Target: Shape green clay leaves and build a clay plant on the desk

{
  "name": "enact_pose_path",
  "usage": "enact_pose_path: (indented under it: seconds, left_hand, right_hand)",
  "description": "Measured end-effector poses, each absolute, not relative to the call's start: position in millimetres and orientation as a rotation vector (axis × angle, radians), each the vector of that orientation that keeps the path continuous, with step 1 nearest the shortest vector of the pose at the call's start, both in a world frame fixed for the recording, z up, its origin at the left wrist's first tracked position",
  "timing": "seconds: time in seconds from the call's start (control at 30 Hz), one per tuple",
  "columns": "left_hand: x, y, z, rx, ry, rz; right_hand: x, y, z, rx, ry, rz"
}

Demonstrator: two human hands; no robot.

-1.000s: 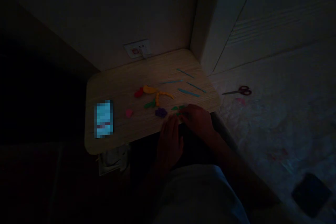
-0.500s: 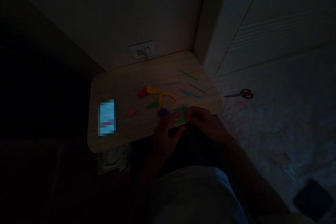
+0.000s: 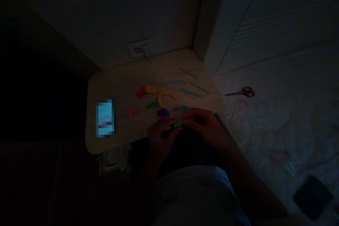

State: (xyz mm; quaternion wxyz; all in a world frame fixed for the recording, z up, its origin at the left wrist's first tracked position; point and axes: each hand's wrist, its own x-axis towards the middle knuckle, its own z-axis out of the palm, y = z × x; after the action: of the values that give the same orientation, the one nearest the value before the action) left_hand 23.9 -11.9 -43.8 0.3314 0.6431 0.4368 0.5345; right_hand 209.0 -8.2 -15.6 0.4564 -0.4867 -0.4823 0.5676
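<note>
A small flat piece of green modelling clay (image 3: 178, 123) is pinched between both hands at the table's near edge. My left hand (image 3: 161, 137) grips its left side with thumb and fingers. My right hand (image 3: 205, 123) closes on its right side with the fingertips. Just beyond lie two more green clay pieces (image 3: 185, 108) and a lumpy purple clay cluster (image 3: 163, 112). Farther left are a dark green clay piece (image 3: 152, 104), a twisted orange clay shape (image 3: 160, 99), a red clay lump (image 3: 141, 92) and a pink clay lump (image 3: 131, 112). The light is very dim.
Several thin blue modelling tools (image 3: 191, 93) lie at the table's (image 3: 119, 81) right rear. A phone with a lit, blurred screen (image 3: 105, 118) rests at the left. Scissors (image 3: 246, 92) lie on a pale surface to the right. A wall socket (image 3: 140, 48) sits behind the table.
The green clay piece has come up off the table into both hands. My left hand has turned from lying flat to pinching it, and my right hand has closed on its other side.
</note>
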Motion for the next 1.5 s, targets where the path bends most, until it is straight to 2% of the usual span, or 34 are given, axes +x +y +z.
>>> enact_pose_path:
  seconds: [0.33,0.67,0.9,1.5]
  left_hand:
    - [25,-18,-46,1.548,1.097,1.483]
    - [37,-23,-26,1.137,1.276,1.361]
    - [38,-19,-35,0.965,1.254,1.373]
    - [39,-20,-37,0.825,1.147,1.42]
  right_hand:
    - [194,-14,-15,-1.17,-1.081,1.431]
    - [193,-13,-15,-1.248,-1.119,1.392]
    - [191,-14,-16,-1.258,-1.13,1.356]
    - [192,-14,-13,-1.258,-1.122,1.356]
